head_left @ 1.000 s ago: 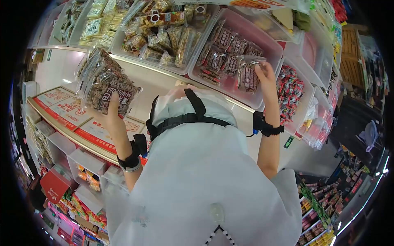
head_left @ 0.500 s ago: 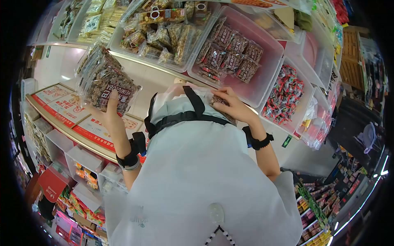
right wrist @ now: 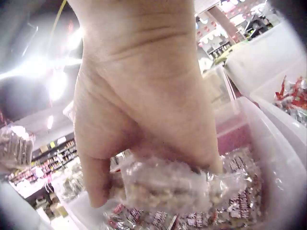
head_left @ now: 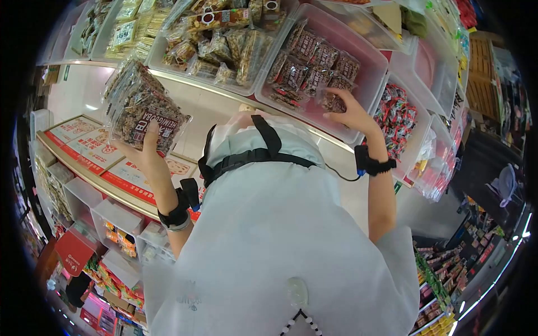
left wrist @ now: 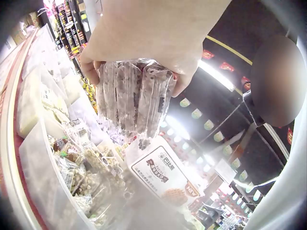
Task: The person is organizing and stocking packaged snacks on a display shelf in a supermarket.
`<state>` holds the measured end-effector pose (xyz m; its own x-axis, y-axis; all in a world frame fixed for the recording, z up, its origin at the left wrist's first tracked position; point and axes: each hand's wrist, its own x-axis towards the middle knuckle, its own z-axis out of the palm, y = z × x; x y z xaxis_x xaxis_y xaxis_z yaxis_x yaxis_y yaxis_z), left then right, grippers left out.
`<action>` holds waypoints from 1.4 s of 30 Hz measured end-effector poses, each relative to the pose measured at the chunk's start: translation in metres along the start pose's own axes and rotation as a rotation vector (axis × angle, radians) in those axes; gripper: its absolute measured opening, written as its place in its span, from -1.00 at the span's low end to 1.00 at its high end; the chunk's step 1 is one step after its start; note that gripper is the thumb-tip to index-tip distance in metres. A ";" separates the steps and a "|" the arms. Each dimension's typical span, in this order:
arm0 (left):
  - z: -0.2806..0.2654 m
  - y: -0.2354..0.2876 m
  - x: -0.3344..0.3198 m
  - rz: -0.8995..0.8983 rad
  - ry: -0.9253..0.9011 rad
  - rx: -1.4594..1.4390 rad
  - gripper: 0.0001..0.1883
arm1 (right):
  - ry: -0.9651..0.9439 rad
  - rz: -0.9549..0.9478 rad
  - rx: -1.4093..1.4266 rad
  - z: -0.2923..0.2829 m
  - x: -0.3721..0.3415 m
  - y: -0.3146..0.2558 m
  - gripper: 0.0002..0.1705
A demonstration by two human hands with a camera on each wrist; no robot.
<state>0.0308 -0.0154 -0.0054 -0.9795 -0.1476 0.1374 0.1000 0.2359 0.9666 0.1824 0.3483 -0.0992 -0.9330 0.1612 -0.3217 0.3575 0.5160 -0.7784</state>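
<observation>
Largest before us is our pale shirt (head_left: pixel 269 224), crossed by a black strap (head_left: pixel 263 158). Ahead of it, the bench (head_left: pixel 193 85) carries a row of clear tubs. We see one tub (head_left: pixel 235 89) heaped with long wrapped bars (head_left: pixel 249 56), and beside it a pink-floored tub (head_left: pixel 367 75) holding brown packets (head_left: pixel 316 81) with pale lettering. Next to that, a tub (head_left: pixel 421 134) holds small red-wrapped sweets (head_left: pixel 397 120).

Our left hand (head_left: pixel 147 159), well apart from the pink-floored tub, grasps a bundle (head_left: pixel 140 109) of similar brown packets, thumb across the front one and fingers behind; the left wrist view shows several stacked face to face. Our right hand (head_left: pixel 353 112) reaches into the pink-floored tub, its fingers and thumb pinching a single packet (right wrist: pixel 160 189) beside the others. We cannot tell whether that packet touches the tub's floor.
</observation>
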 end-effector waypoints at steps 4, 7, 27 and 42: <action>0.001 -0.004 -0.001 -0.041 0.015 -0.046 -0.23 | -0.423 0.134 0.057 0.012 0.013 0.028 -0.22; 0.000 -0.001 -0.001 -0.029 0.007 -0.034 -0.24 | -0.591 0.334 0.059 0.016 0.023 0.041 -0.26; 0.003 -0.002 0.002 -0.068 0.018 -0.059 -0.26 | -0.510 0.082 -0.402 0.028 0.017 0.036 -0.54; 0.001 -0.007 0.000 -0.070 -0.066 0.013 -0.25 | -0.441 0.177 -0.165 0.033 0.029 0.035 -0.57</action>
<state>0.0303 -0.0154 -0.0120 -0.9934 -0.1008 0.0549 0.0293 0.2393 0.9705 0.1695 0.3430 -0.1536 -0.7400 -0.0939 -0.6660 0.4645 0.6448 -0.6070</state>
